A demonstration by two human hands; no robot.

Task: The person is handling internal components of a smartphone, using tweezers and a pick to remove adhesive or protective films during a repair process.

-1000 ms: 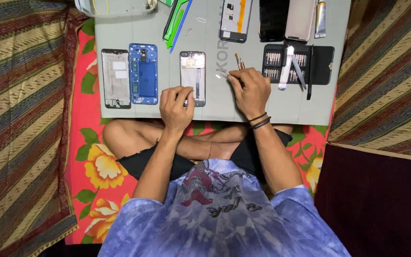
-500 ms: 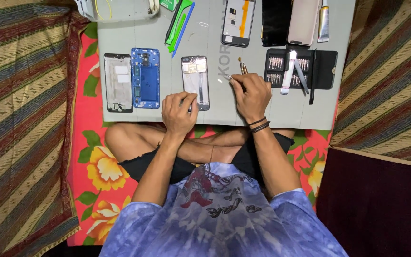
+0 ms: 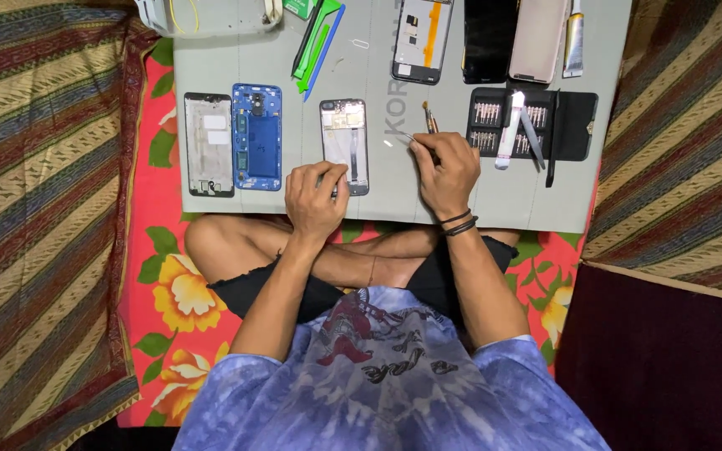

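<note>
While my left hand (image 3: 314, 197) pins the lower edge of the opened phone frame (image 3: 345, 144) on the grey bench (image 3: 394, 196), my right hand (image 3: 447, 169) pinches thin tweezers (image 3: 405, 140) just right of it; I'd keep the frame flat and the tips low.

A phone-repair setup on the floor of a home, by the look of it.

A person sits cross-legged on a red floral sheet (image 3: 173, 292) with striped woven mats (image 3: 35, 209) on either side, and a grey work mat (image 3: 461, 200) lies across the knees. Spread on it are stripped phone frames (image 3: 209, 144), a blue phone body (image 3: 257, 136), a black screwdriver bit kit (image 3: 532, 125), green pry tools (image 3: 315, 38) and a small glue tube (image 3: 574, 38).
</note>
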